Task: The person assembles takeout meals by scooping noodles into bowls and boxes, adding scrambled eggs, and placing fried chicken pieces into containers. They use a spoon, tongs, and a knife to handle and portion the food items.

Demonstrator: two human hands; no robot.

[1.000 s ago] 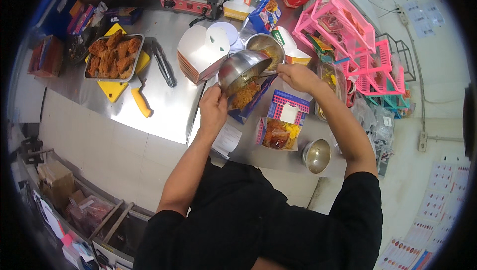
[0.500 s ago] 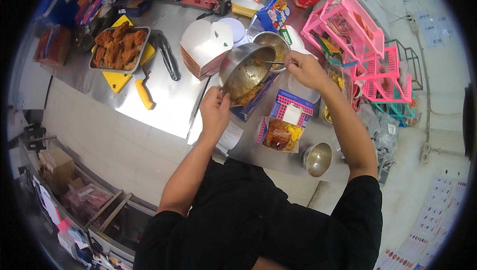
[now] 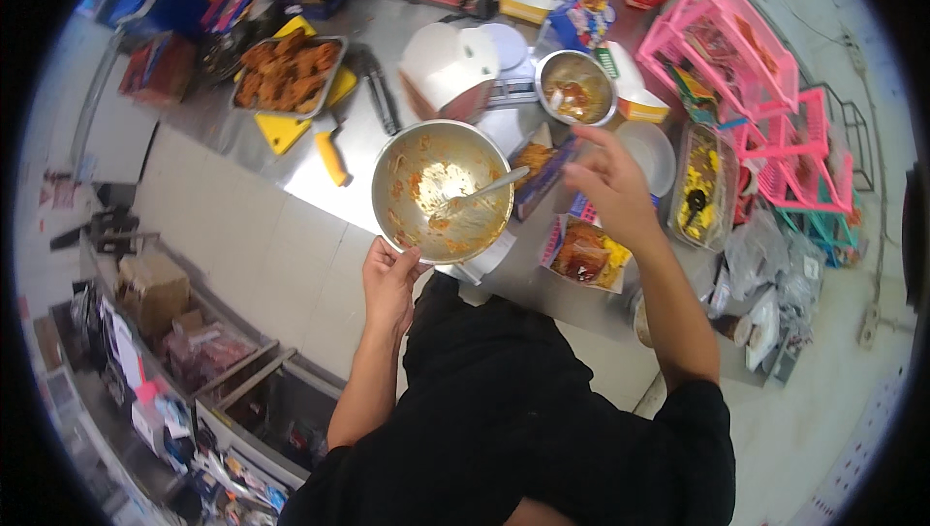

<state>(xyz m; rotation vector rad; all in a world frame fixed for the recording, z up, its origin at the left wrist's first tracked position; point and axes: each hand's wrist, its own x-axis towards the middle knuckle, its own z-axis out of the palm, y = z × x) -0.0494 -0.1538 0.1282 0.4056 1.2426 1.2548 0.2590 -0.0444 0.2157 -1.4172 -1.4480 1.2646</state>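
Observation:
My left hand grips the near rim of a large steel mixing bowl, whose inside is smeared with orange sauce. A metal spoon leans in that bowl with its handle over the right rim. To the right, my right hand is in the air with its fingers apart and nothing in them. Below it stands an open food box with glazed chicken and yellow pieces. Partly hidden between bowl and hand is another blue box with food in it. Farther back sits a smaller steel bowl with some sauce.
Fried chicken fills a metal tray on a yellow board, beside a yellow-handled knife and black tongs. Stacked white cartons stand behind the bowl. Right are a clear food container and pink baskets.
The large bowl has come nearer and turned from tilted to facing up. My right hand has let go of the spoon, which rests in the bowl.

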